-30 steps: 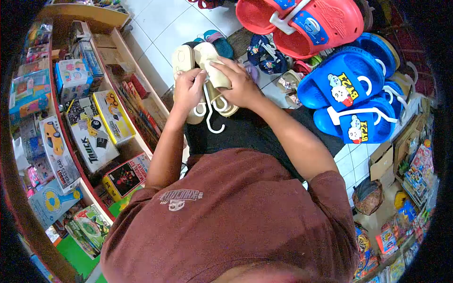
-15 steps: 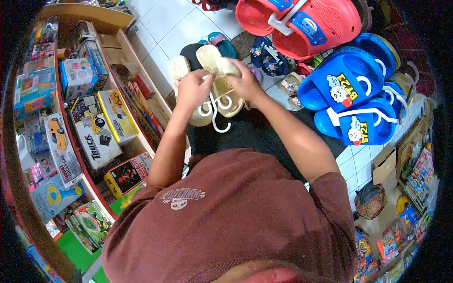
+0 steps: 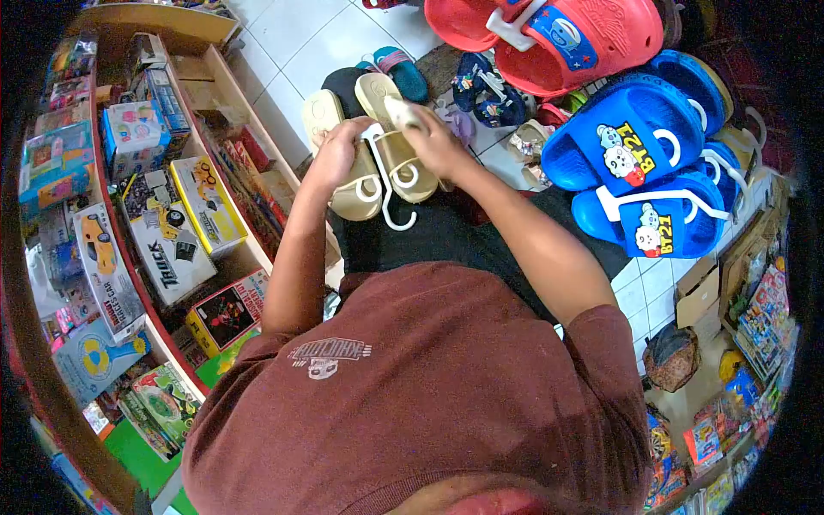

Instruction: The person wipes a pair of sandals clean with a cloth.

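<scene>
A pair of beige slippers [image 3: 358, 199] lies ahead of me, toes away, with a white plastic hanger [image 3: 384, 184] joining them; its loops sit at the straps and its hook points toward me. My left hand [image 3: 336, 154] is closed on the left slipper near its strap, beside the hanger's upper end. My right hand [image 3: 436, 148] is closed over the right slipper, around a small pale item [image 3: 402, 113] whose kind I cannot make out. My right fingertips are partly hidden and blurred.
Blue slippers [image 3: 614, 142] on white hangers and red clogs [image 3: 575, 51] are at the right. Teal slippers [image 3: 403, 73] and dark blue sandals [image 3: 489, 94] lie beyond on the tiled floor [image 3: 318, 43]. Shelves at left hold boxed toys [image 3: 163, 232]. A cardboard box [image 3: 699, 296] stands at right.
My left hand has shifted left and down, away from my right hand, baring the hanger's top. The right hand has moved slightly right, with the pale item still in it. The hanger's hook has swung slightly.
</scene>
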{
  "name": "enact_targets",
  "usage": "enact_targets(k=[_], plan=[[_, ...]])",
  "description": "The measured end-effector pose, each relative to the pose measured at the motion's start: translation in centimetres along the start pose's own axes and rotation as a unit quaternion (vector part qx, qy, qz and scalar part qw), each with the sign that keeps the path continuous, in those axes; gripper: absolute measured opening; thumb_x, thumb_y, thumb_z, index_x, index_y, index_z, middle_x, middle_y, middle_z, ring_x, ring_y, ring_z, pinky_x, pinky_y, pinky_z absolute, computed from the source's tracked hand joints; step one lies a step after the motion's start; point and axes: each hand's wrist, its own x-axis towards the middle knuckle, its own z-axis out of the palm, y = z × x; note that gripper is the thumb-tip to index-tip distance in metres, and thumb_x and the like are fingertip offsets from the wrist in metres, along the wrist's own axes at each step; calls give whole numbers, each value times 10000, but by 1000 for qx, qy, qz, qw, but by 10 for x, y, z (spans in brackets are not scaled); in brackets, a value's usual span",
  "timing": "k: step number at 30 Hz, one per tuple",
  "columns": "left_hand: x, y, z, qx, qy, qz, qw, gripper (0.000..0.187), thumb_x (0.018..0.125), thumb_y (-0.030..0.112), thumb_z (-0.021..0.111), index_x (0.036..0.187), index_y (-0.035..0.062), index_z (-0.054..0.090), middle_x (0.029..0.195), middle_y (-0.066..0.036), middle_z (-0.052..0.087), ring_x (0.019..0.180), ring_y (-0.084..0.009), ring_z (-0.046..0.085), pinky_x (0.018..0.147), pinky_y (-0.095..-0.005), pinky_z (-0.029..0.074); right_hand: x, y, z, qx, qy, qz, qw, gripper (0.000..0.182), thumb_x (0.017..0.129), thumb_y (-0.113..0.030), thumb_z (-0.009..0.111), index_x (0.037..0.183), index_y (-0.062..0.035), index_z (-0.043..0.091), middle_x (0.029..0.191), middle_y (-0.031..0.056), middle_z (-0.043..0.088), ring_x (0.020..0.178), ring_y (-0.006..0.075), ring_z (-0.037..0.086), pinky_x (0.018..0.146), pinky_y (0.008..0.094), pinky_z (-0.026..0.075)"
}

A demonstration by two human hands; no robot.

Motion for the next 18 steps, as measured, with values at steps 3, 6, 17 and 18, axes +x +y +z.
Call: enact_targets(k=[3,6,17,18], plan=[[-7,49,2,4,-58,-95,994,336,961,142,496,1203,-43,637,1151,-121,691,1078,-196,623,979,-317,464,-3,-26,-1,-29,65,-60,996,734,749,-178,695,1445,-91,480,1383,141,563,1318,327,494,1173,527,271],[-10,39,2,-74,-73,-26,994,319,955,131,517,1191,-43,642,1111,-111,698,1038,-186,626,948,-311,476,-25,-70,-3,-287,32,-299,910,768,734,-222,711,1457,-117,476,1446,132,525,1336,315,479,1185,544,228],[-4,25,-5,-9,-109,13,994,276,896,77,541,1138,-6,645,1007,-51,679,962,-141,614,875,-286,489,8,23,-13,130,85,250,956,486,991,-377,540,1322,-23,572,1263,206,636,1105,331,641,941,395,490],[-5,24,-5,-24,-104,17,994,272,892,73,544,1134,-6,642,1009,-49,676,969,-140,614,876,-287,489,11,17,-15,139,109,313,933,455,979,-342,564,1267,8,608,1212,194,660,1062,348,654,905,391,505]])
